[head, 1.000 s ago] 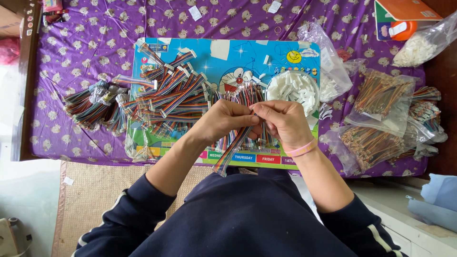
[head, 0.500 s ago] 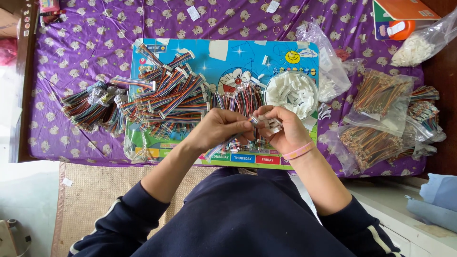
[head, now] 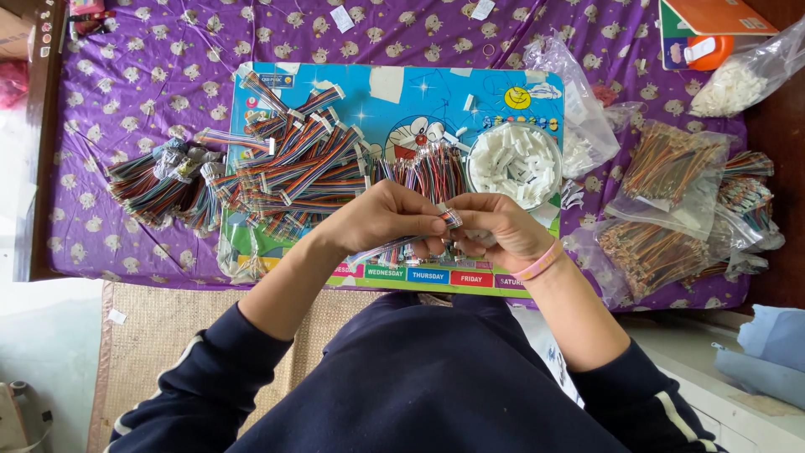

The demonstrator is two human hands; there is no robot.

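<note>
My left hand [head: 381,218] pinches a flat multicoloured ribbon cable [head: 402,243] whose end points at my right hand [head: 495,228]. The right hand's fingers close around the cable's tip, where a small white connector piece seems to sit, mostly hidden. Both hands hover over a blue cartoon board [head: 419,92]. Just beyond them lies a loose bundle of coloured wires [head: 432,168], and a round bowl of white plastic connectors [head: 513,159] stands to its right.
Finished ribbon cables with white ends are heaped on the board's left [head: 293,168] and on the purple patterned cloth [head: 159,184]. Clear bags of wires [head: 671,210] lie at the right. An orange-and-white object [head: 703,50] and a bag of white parts [head: 738,84] sit at the far right.
My hands have shifted slightly right and apart. The ribbon cable now lies stretched between them, its tip at the right fingers.
</note>
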